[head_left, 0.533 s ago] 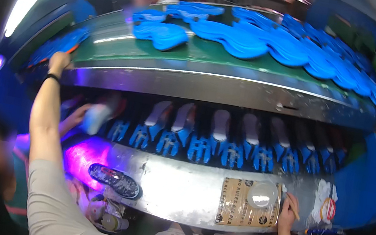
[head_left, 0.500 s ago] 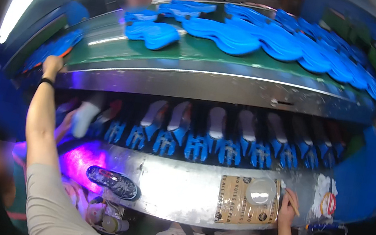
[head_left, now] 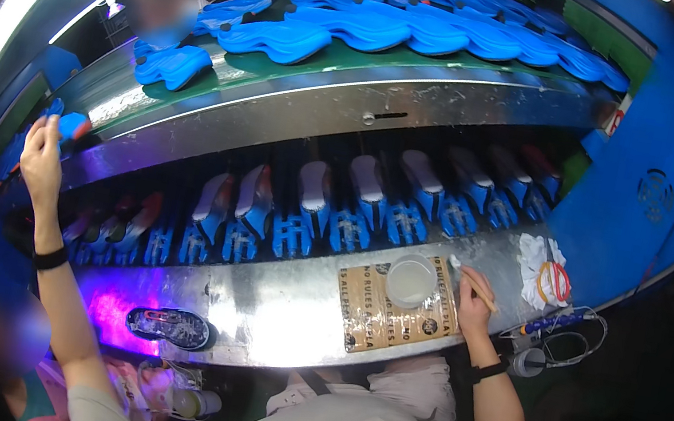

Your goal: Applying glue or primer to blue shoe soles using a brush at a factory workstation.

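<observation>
My left hand [head_left: 44,161] is raised at the far left, by the end of the green belt. Its fingers are closed at a blue foot-shaped piece with an orange edge [head_left: 75,126], mostly hidden behind the hand. In my right hand [head_left: 473,307] is a small brush with a wooden handle [head_left: 481,287], its pale tip pointing up and left. Beside that tip stands a round bowl of whitish liquid [head_left: 412,282], on a brown printed cardboard sheet [head_left: 361,328]. A dark shoe sole [head_left: 168,327] lies apart on the metal bench, in purple light.
Several blue foot-shaped pieces [head_left: 351,25] lie on the green belt [head_left: 220,82] beyond a metal rail. Under it runs a row of pale soles on blue holders [head_left: 315,189]. A white cloth with coloured rings [head_left: 544,274] and cables are at right. Another person [head_left: 1,323] is at lower left.
The whole view has turned, so the bench now slopes up to the right. My left hand stays at the orange-edged blue piece, whose angle has changed. The brush remains in my right hand.
</observation>
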